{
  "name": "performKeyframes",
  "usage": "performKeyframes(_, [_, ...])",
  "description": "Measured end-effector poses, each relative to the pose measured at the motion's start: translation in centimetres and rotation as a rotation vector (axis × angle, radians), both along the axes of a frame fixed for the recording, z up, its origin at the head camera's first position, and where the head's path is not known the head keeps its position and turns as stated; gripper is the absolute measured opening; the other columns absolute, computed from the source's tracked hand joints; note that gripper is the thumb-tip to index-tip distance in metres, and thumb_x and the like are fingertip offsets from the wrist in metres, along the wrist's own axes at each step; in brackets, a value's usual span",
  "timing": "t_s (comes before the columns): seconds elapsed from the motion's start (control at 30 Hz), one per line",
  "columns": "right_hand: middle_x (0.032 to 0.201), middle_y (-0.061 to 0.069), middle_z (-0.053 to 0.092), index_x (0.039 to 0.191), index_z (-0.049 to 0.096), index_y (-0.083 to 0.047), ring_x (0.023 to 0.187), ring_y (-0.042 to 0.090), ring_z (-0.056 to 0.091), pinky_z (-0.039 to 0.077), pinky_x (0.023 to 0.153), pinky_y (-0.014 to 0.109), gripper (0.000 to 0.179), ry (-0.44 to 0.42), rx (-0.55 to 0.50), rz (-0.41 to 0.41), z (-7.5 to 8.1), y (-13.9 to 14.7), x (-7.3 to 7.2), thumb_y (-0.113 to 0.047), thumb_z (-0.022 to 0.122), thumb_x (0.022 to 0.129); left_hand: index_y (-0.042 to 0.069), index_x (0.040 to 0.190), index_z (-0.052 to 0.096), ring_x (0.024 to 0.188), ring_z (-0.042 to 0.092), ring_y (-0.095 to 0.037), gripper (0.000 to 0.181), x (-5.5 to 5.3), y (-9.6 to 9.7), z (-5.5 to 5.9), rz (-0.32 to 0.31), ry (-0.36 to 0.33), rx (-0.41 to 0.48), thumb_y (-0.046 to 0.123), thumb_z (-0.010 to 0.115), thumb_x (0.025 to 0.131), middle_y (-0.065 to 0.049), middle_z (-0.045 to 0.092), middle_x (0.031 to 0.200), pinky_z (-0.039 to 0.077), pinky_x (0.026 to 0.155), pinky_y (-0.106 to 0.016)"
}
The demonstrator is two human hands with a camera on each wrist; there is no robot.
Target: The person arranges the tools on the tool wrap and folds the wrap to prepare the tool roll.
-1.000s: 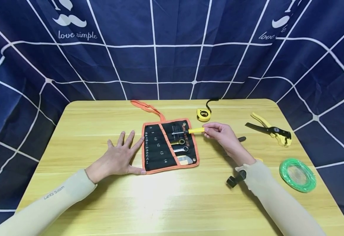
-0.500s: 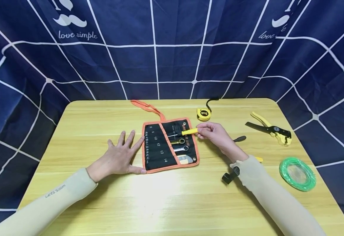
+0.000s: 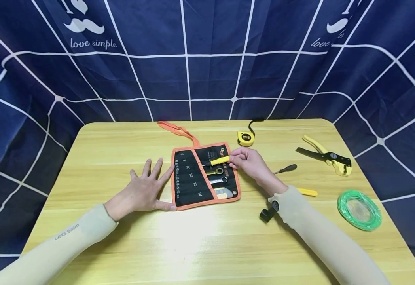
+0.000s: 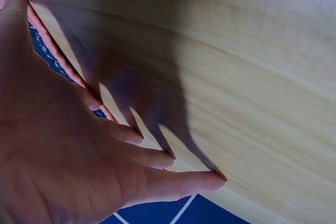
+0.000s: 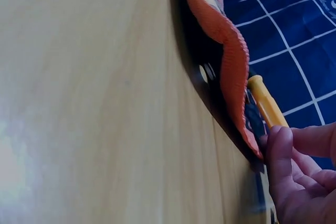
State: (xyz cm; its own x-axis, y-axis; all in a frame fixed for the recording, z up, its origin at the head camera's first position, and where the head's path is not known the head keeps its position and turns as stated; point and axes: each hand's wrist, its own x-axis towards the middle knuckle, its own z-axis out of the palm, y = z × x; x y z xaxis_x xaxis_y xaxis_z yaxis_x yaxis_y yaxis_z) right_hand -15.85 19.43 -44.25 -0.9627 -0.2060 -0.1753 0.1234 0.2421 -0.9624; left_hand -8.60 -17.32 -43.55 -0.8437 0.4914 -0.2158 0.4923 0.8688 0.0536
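A black tool pouch (image 3: 189,186) with orange edging lies unrolled on the table. My left hand (image 3: 144,188) is spread flat at its left side, thumb and fingertips on the edge; the left wrist view shows the fingers (image 4: 184,183) stretched out. Between thumb and fingers, my right hand (image 3: 251,164) pinches the end of a screwdriver's yellow handle (image 3: 219,160). Its shaft points left and the tip is hidden in the pouch's upper slot. Below it, two wrenches (image 3: 218,180) and a light-coloured, rounded tool (image 3: 223,193) stick out of other slots.
An orange strap (image 3: 179,130) trails behind the pouch. Beyond the right hand stands a yellow tape measure (image 3: 245,138). To the right lie a black-handled screwdriver (image 3: 289,168), a yellow handle (image 3: 307,192) partly under the sleeve, a yellow-and-black cutter (image 3: 330,157) and a green wire coil (image 3: 374,209).
The right hand has moved left with the screwdriver, and its shaft has slid into the pouch slot, leaving mostly the handle showing. The left hand has stayed put.
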Motion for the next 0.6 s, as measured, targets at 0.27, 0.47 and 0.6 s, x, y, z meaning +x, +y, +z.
performKeyframes(0.27, [0.097,0.010,0.077,0.118,0.073,0.011,0.082,0.009,0.067,0.053,0.071,0.020,0.019,0.033,0.111,0.038,-0.2,-0.6,0.1,-0.003,0.071,0.106,0.013,0.175,0.028,0.151,0.026,-0.069,0.129,0.0,0.2,0.0,-0.008,0.007,0.017,0.094,0.063,0.082,-0.034,0.020,0.174,0.035,0.091,-0.094])
performKeyframes(0.47, [0.100,0.009,0.079,0.118,0.078,0.006,0.086,0.010,0.067,0.052,0.074,0.021,0.019,0.056,0.199,0.050,0.0,-1.0,-0.1,-0.008,0.074,0.105,0.013,0.175,0.027,0.151,0.025,-0.068,0.129,0.2,0.0,-0.3,0.002,0.007,0.025,0.093,0.064,0.082,-0.033,0.020,0.174,0.034,0.091,-0.094])
performKeyframes(0.6, [0.100,0.008,0.079,0.120,0.078,0.004,0.084,0.011,0.065,0.051,0.071,0.023,0.021,0.068,0.235,0.071,0.1,-1.4,-0.1,-0.007,0.076,0.103,0.013,0.175,0.027,0.151,0.025,-0.068,0.129,0.3,0.0,-0.5,0.008,0.010,0.025,0.093,0.064,0.082,-0.033,0.020,0.174,0.034,0.091,-0.094])
